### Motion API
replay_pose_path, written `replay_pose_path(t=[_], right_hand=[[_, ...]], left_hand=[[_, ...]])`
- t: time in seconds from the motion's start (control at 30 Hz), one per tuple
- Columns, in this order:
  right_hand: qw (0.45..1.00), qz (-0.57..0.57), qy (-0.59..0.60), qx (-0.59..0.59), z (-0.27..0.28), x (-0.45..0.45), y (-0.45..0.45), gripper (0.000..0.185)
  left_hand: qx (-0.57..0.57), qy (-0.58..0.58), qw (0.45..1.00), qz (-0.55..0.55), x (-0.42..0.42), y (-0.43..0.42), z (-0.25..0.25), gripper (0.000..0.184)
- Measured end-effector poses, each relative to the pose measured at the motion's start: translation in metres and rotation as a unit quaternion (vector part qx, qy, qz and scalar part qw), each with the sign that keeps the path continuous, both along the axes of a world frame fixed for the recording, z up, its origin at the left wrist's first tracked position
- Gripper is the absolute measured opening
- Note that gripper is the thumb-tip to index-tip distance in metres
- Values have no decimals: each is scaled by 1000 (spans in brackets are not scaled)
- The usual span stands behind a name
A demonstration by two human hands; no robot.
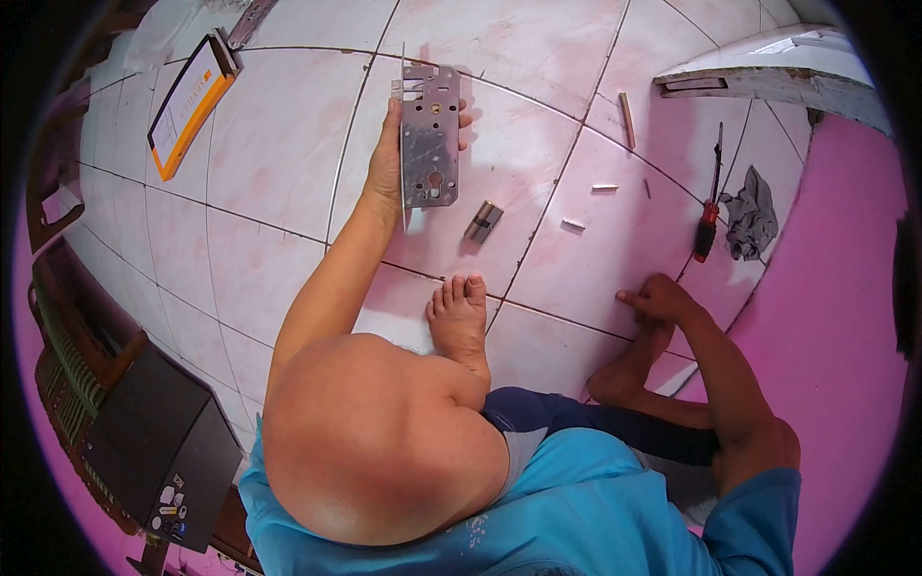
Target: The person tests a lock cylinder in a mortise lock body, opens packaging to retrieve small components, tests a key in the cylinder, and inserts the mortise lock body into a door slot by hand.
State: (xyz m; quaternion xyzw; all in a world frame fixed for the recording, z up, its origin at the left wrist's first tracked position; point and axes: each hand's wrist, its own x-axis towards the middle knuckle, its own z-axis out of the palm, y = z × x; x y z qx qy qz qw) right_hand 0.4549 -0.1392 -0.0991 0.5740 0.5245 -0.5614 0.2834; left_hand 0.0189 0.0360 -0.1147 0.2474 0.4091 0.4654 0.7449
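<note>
My left hand [386,158] is closed around a metal mortise lock body [430,144], held upright above the tiled floor with its long faceplate on the left. Fingertips show past its right edge. Below it on the tiles lies a lock cylinder [484,222]. My right hand [663,300] rests low by my other foot, one digit pointing left and the rest loosely bent; nothing shows in it. Nearest to it are a small pale metal piece [573,226] and a similar piece [604,187]. A thin dark pin [647,189] and a longer brass-coloured rod [627,119] lie farther up.
A red-and-black screwdriver [706,230] and a crumpled grey cloth or bag [751,216] lie by the pink wall [816,278]. A worn white door edge [778,88] juts in above them. A white-and-orange box [192,106] is at upper left, a black case [154,442] at lower left.
</note>
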Motion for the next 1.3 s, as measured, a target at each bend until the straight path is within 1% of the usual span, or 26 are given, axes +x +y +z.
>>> replay_pose_path(t=[0.43,0.5,0.7,0.8,0.9,1.1,1.23,1.3], right_hand=[[1000,-2,-5,-4,4,-3,2,70],[1000,-3,-5,-5,4,-3,3,70],[1000,-7,-4,-8,6,-5,4,70],[1000,-12,-5,-9,7,-6,4,70],[1000,-12,-3,-9,6,-5,4,70],[1000,-6,-2,-8,5,-4,4,70],[1000,-5,-4,-5,4,-4,3,71],[1000,-9,-6,-10,6,-5,4,71]], left_hand=[[2,5,1000,-1,0,-1,0,82],[2,-25,1000,-2,-1,0,-3,80],[-25,-49,998,12,-1,-1,-10,79],[-16,-59,998,12,0,0,-10,78],[0,-25,1000,9,1,0,-8,79],[-1,-10,1000,17,3,0,-9,80],[-15,-38,999,13,0,-1,-8,80],[-24,-15,999,-18,-5,-2,-9,82]])
